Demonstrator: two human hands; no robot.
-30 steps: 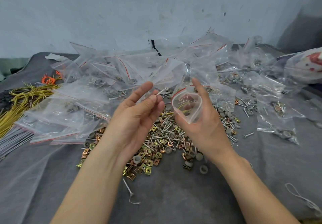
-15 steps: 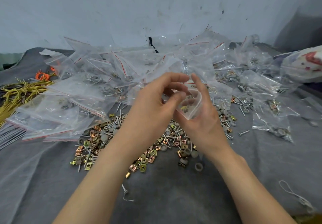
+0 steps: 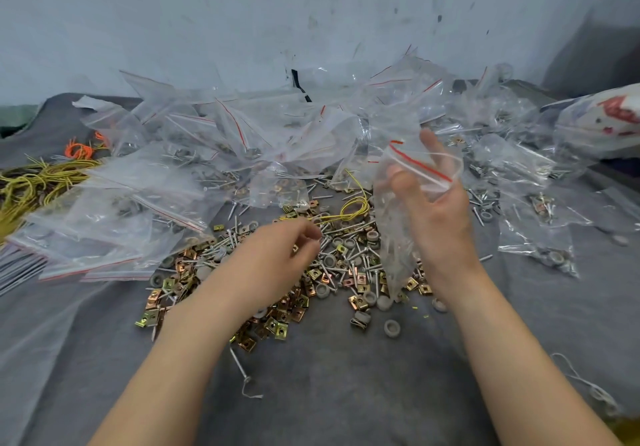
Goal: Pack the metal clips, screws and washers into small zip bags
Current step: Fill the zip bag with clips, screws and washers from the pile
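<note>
My right hand (image 3: pixel 441 218) holds a clear zip bag (image 3: pixel 394 237) by its red-striped mouth, and the bag hangs down over the pile. My left hand (image 3: pixel 277 258) is low over the loose pile of brass clips, screws and grey washers (image 3: pixel 346 272). Its fingertips are pinched, with a small brass clip (image 3: pixel 295 247) showing between them. A loop of yellow wire (image 3: pixel 353 206) lies on the far side of the pile. What is inside the held bag is too blurred to tell.
A big heap of clear zip bags (image 3: pixel 242 140) fills the back of the grey cloth (image 3: pixel 329 376), with filled bags at the right (image 3: pixel 540 237). Yellow wires (image 3: pixel 31 185) and orange ties (image 3: pixel 78 149) lie far left. A white printed bag (image 3: pixel 602 123) sits far right.
My left hand has left the bag's mouth and dropped to the pile. My right hand has lifted the bag higher and to the right, so it now hangs full length.
</note>
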